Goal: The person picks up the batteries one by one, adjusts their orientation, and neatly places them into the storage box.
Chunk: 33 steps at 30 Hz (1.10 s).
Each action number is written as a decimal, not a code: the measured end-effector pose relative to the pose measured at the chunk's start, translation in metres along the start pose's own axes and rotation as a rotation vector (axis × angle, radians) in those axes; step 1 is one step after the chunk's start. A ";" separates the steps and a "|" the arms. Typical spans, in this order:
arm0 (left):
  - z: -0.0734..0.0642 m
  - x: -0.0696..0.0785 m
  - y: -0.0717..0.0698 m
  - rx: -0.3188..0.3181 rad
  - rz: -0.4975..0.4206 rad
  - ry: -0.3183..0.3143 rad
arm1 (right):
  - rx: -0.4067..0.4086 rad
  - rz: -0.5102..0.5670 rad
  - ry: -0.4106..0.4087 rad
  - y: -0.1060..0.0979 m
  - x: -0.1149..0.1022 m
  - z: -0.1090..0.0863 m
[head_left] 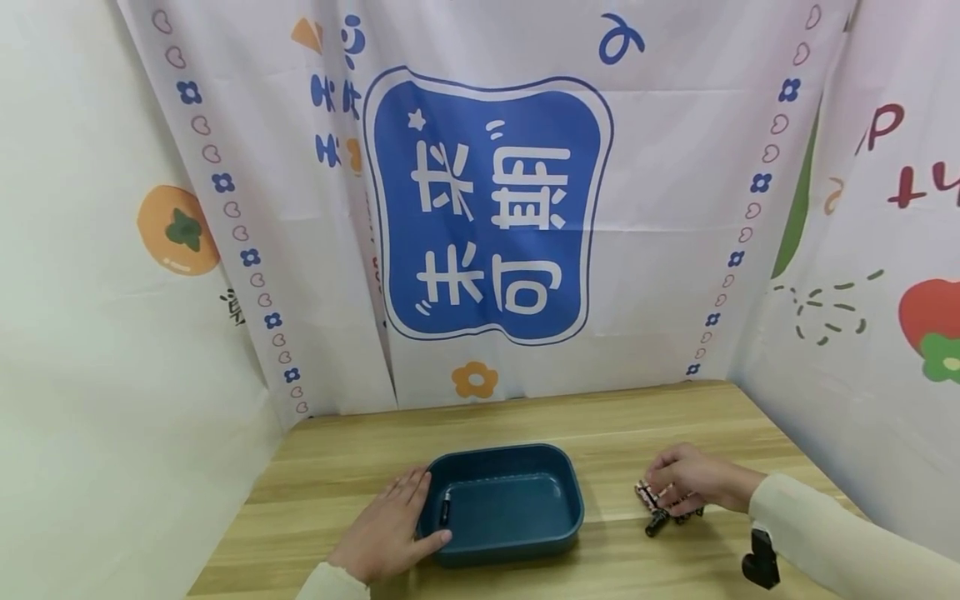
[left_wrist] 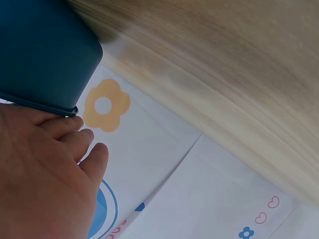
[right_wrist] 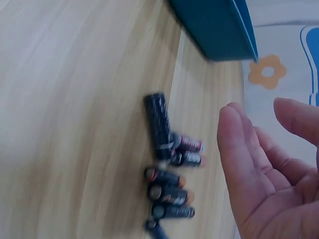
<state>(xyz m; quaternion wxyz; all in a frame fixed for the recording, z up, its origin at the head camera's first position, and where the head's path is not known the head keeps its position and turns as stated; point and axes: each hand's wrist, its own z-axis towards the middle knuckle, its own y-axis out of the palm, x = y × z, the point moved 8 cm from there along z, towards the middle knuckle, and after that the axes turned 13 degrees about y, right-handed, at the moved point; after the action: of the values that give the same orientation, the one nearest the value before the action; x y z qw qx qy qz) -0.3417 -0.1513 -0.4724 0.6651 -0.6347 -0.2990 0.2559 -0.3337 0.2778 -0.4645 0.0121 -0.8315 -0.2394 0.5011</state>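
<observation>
A dark teal rectangular bin (head_left: 510, 546) sits on the wooden table, with one black battery (head_left: 446, 508) lying inside by its left wall. My left hand (head_left: 393, 521) rests on the bin's left rim, fingers extended along it and thumb over the near corner. To the right of the bin, my right hand (head_left: 693, 479) is above a small group of batteries. In the right wrist view, the thumb and fingers are apart with nothing between them. Several small batteries (right_wrist: 169, 194) lie in a row there, beside a bigger black cylinder (right_wrist: 158, 124). My hand partly hides the group in the head view.
Bare wooden tabletop (head_left: 615, 433) lies between the bin and the batteries. White printed cloth (head_left: 660, 250) hangs behind the table and along both sides. A black device (head_left: 761, 560) is attached under the right sleeve.
</observation>
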 end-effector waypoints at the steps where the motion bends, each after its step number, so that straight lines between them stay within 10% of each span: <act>1: 0.000 0.001 0.000 0.002 -0.001 0.004 | 0.014 -0.008 0.005 -0.004 0.003 -0.002; 33: 0.003 0.002 -0.001 -0.009 0.008 0.016 | 0.103 0.019 0.063 -0.074 0.069 -0.030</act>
<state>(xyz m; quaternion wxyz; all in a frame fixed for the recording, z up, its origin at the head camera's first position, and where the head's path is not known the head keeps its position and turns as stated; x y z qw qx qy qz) -0.3424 -0.1484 -0.4712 0.6634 -0.6409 -0.2925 0.2520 -0.3108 0.3781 -0.4880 0.0577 -0.8473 -0.2051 0.4865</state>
